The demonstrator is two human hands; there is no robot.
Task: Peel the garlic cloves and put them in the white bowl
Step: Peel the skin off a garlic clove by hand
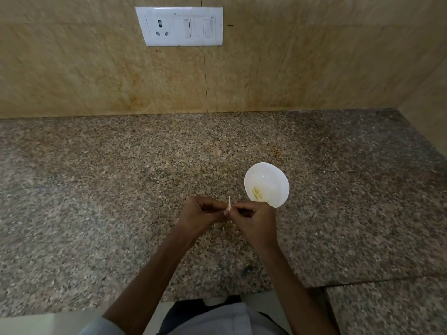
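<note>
My left hand (200, 215) and my right hand (254, 221) meet fingertip to fingertip above the granite counter, both pinching one small garlic clove (228, 204). A thin white strip of its skin sticks up between the fingers; most of the clove is hidden by them. The white bowl (275, 175) stands on the counter just beyond and right of my right hand, which covers a bit of its near rim. Several peeled yellowish cloves (257, 193) lie in the bowl's bottom.
The speckled granite counter (121, 189) runs back to a beige stone wall with a white socket and switch plate (180, 26). A side wall closes the right end. The counter's front edge is near my body, with a step in it at the lower right.
</note>
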